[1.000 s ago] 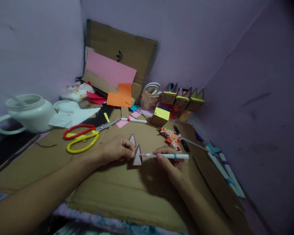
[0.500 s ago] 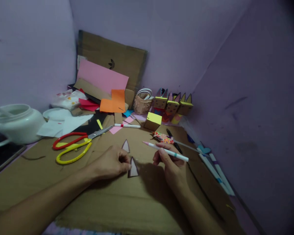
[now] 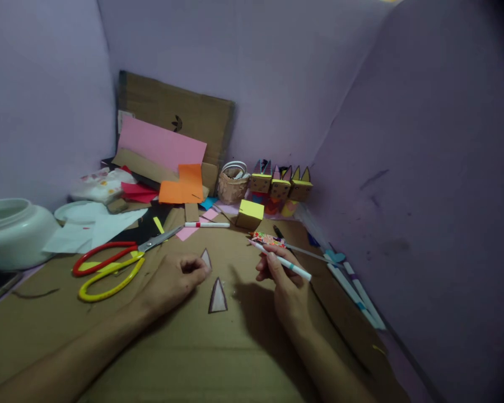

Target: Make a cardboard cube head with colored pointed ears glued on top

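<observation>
A small pointed paper ear shape (image 3: 217, 296) lies flat on the brown cardboard sheet (image 3: 193, 358). A second, smaller ear shape (image 3: 206, 258) lies just beyond it. My left hand (image 3: 174, 280) rests on the cardboard with its fingers curled, its fingertips beside the smaller shape and holding nothing. My right hand (image 3: 283, 285) grips a white marker pen (image 3: 282, 261) with a teal band, its tip raised and pointing up-left.
Red and yellow scissors (image 3: 113, 262) lie to the left, next to a white jar (image 3: 12, 232). Behind are another white marker (image 3: 206, 225), a yellow-topped box (image 3: 250, 214), coloured paper sheets (image 3: 162, 146), a small basket (image 3: 232, 184) and three box figures (image 3: 280, 184) by the wall.
My left hand let go of the larger ear shape, which now lies flat, and drew back. My right hand lifted the marker off it and tilted it upward. The view shifted left.
</observation>
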Available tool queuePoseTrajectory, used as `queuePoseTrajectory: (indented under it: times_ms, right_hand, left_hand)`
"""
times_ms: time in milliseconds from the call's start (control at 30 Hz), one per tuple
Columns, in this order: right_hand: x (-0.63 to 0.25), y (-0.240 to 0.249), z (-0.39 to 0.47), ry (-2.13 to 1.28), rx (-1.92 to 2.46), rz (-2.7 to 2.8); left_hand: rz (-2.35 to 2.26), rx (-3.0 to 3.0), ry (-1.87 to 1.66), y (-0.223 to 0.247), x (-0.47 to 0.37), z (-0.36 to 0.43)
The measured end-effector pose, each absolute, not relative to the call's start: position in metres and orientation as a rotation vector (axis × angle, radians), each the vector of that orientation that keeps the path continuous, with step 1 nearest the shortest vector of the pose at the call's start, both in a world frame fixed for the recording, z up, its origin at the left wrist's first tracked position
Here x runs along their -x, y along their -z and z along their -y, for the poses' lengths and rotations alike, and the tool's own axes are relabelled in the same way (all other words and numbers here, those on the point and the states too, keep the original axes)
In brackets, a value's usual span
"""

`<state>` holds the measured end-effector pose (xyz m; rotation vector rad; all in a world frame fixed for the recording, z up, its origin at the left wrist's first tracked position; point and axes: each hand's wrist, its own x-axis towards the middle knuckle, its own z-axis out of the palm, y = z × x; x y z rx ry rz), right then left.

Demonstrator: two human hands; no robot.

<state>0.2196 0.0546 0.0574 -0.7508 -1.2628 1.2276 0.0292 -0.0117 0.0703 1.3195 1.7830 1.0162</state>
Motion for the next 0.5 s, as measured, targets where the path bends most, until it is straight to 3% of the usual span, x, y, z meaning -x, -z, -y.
queuePoseTrajectory:
  times_ms: [167,500]
  right_hand:
    - [-0.221,-0.058,-0.057,-1.224,0.763,1.205]
    - [-0.222,-0.056,-0.057,-1.235,0.8,1.24]
  left_hand:
    - [-1.976,-1.188,-1.23,-0.073,-0.018,0.007]
    - [-2.091,-1.367,-1.013,-0.061,-0.009,0.003]
